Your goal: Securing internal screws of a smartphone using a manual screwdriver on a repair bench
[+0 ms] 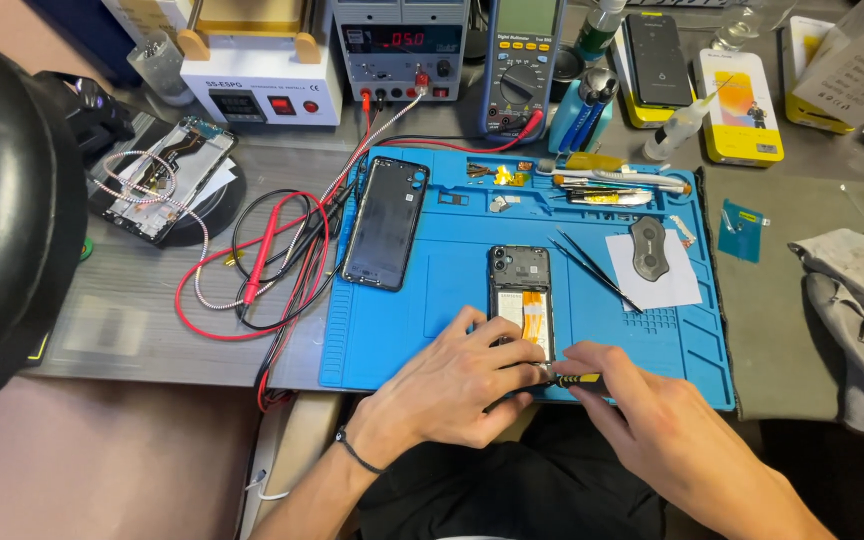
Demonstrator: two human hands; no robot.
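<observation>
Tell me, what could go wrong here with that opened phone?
The screwdriver in the right hand could slip and nick the orange ribbon cable inside the opened phone. The left hand steadies the phone near the blue mat edge, so loosened parts might roll off. The tweezers lie close by.

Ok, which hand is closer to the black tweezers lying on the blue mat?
Right. The right hand sits below the tweezers, holding a screwdriver; the left hand steadies the opened phone, farther left.
</observation>
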